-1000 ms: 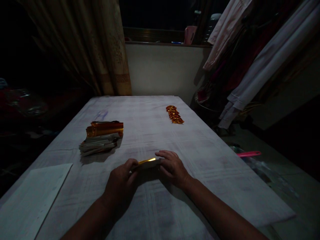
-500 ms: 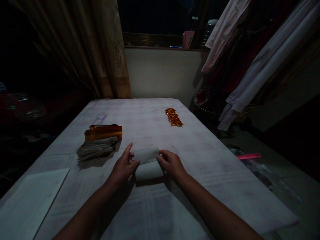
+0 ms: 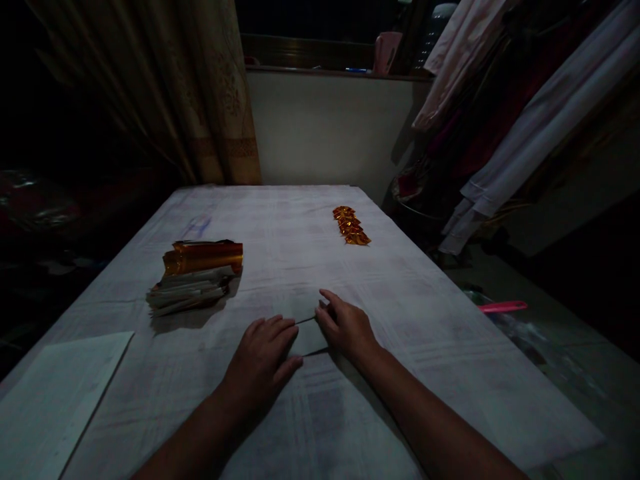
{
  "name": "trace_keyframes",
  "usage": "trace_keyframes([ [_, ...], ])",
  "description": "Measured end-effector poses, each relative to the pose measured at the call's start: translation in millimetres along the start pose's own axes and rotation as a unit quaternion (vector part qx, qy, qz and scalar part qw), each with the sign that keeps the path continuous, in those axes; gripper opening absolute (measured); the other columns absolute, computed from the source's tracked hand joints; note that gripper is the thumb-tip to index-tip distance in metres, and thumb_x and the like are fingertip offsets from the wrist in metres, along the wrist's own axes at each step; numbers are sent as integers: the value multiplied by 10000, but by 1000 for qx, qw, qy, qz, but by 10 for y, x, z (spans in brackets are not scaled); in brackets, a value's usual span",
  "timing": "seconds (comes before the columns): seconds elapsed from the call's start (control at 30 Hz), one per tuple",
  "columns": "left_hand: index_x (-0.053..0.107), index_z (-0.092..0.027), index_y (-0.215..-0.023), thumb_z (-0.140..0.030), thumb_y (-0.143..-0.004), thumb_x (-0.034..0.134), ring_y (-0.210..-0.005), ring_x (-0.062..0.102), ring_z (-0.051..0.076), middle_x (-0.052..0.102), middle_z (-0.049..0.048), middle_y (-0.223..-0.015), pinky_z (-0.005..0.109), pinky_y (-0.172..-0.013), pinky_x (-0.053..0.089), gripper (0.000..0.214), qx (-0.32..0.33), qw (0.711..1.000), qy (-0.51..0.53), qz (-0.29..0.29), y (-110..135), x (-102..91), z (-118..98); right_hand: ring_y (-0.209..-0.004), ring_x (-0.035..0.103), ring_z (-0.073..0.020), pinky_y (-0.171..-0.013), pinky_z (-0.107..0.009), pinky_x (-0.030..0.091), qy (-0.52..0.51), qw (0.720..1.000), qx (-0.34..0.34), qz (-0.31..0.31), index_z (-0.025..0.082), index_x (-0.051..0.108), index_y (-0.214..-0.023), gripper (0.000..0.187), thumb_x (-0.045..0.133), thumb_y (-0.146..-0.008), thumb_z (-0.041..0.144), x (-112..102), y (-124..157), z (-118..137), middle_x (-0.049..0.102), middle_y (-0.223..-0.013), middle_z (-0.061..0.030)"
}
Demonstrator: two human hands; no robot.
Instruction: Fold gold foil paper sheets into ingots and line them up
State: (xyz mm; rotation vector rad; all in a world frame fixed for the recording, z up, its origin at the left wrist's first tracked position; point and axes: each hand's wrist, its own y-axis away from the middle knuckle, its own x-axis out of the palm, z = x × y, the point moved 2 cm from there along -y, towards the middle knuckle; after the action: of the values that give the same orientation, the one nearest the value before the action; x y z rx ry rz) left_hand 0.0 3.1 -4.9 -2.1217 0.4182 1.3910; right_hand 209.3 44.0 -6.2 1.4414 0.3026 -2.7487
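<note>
A small pale sheet of paper (image 3: 309, 339), folded to a narrow strip, lies on the tablecloth in front of me. My left hand (image 3: 264, 357) rests flat over its left end, fingers stretched out and palm down. At the right end, the thumb and fingers of my right hand (image 3: 349, 328) close on the paper's edge; the index finger sticks out a little. Both ends of the paper are hidden under the hands. Left of them sits a pile of grey-backed foil papers (image 3: 190, 290), with a curled gold foil stack (image 3: 207, 257) behind it.
A row of folded gold foil pieces (image 3: 352, 225) lies toward the back right of the table (image 3: 280, 220). A white sheet (image 3: 75, 393) is at the front left. Clothes (image 3: 530, 133) hang at the right, and a pink cup (image 3: 386, 52) stands on the sill.
The paper's raised upper part has been folded down onto the rest. My left hand has turned from holding the left edge to lying flat on it. The view has tipped slightly down.
</note>
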Motion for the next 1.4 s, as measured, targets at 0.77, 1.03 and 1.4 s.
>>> trace_keyframes([
  [0.77,639,-195,-1179,-289,-952,595,-1079,680,268,723,102,-1187,537,-1072,413,249,20,997,-57,-38,-89,-21,-23,-1282,523,-327,-986,-485,479,39,975,-211,64,226,700,-1133,327,773,-814,239,-163,250,-6,557,-1404,-163],
  [1.03,574,-192,-1224,-375,-938,625,-1088,675,294,718,112,-1184,564,-1052,411,344,22,998,-30,-46,-89,-54,-52,-1244,558,-307,-967,-469,500,24,974,-227,-7,227,729,-1040,145,670,-912,261,-47,215,-27,601,-1360,-155],
  [1.4,634,-234,-1089,-344,-1040,452,-1023,711,251,756,50,-1076,544,-1068,412,219,-16,999,26,-33,-59,-83,27,-1250,573,-293,-994,-473,471,-55,959,-276,-2,236,691,-1114,313,722,-895,458,-75,210,-81,640,-1330,-138],
])
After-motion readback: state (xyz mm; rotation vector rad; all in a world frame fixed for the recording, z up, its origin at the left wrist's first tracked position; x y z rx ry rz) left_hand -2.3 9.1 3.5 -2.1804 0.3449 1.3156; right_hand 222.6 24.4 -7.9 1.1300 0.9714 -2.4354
